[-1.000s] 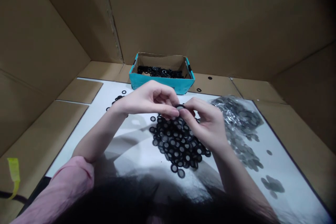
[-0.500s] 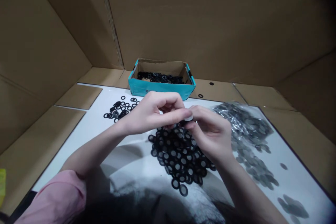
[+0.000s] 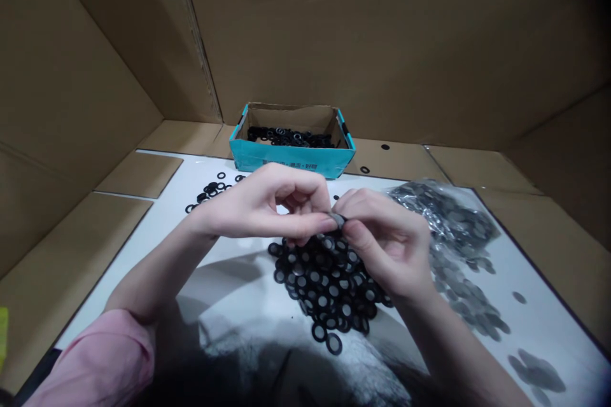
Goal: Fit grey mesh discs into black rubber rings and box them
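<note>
Between my two hands is a small black ring with a grey disc in it (image 3: 338,220). My left hand (image 3: 272,203) pinches its left side with thumb and fingers. On the other side my right hand (image 3: 389,235) grips it between thumb and forefinger. Below them lies a heap of black rings with grey discs in their centres (image 3: 329,289), partly covered by my hands. Loose black rings (image 3: 212,189) are scattered beyond my left wrist. Thin grey discs (image 3: 463,296) are spread to the right of my right hand.
A turquoise box (image 3: 291,160) holding black rings stands at the back. A clear plastic bag (image 3: 443,213) full of grey discs lies at the right. More discs (image 3: 537,372) rest near the right front. Cardboard walls (image 3: 358,44) surround the white table (image 3: 229,296).
The disc in the fingers has tilted and my right hand has shifted slightly right. My left hand has moved a little left. The view has shifted slightly.
</note>
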Demonstrator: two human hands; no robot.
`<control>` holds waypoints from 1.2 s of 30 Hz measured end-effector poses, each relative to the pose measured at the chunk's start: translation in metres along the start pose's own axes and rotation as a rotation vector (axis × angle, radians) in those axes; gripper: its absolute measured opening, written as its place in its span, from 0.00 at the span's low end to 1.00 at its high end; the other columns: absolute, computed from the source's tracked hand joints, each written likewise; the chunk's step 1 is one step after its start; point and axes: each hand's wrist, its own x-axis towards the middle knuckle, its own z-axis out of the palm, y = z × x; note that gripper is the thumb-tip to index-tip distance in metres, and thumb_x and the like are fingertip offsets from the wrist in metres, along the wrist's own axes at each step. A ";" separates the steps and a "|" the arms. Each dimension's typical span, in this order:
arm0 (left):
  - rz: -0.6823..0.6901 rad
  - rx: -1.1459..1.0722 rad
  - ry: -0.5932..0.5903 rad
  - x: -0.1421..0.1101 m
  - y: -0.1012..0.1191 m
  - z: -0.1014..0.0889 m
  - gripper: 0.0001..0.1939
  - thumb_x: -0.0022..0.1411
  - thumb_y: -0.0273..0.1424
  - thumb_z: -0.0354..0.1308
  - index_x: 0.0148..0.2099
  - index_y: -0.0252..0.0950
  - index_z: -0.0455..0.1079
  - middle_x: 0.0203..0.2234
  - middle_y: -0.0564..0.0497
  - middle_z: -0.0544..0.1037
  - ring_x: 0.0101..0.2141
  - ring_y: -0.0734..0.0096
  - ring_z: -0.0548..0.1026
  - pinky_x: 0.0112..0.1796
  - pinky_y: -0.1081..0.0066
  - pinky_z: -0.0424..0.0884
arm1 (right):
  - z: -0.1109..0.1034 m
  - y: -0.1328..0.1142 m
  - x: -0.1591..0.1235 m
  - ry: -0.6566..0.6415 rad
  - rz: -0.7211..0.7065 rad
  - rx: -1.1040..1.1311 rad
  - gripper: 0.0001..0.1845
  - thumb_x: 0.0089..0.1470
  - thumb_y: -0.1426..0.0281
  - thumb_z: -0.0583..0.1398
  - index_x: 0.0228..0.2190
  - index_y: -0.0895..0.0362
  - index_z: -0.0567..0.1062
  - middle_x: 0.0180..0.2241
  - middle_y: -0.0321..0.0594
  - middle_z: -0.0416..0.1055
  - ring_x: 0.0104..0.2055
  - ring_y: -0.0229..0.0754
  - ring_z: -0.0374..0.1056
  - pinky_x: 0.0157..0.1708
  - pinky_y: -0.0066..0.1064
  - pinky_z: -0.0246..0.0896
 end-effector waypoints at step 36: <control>0.027 -0.010 0.189 0.006 -0.003 0.013 0.06 0.64 0.28 0.56 0.33 0.31 0.65 0.23 0.56 0.71 0.23 0.83 0.73 0.25 0.85 0.72 | -0.004 0.005 0.003 -0.004 -0.109 -0.314 0.09 0.57 0.77 0.56 0.25 0.56 0.67 0.22 0.35 0.62 0.26 0.35 0.58 0.26 0.31 0.54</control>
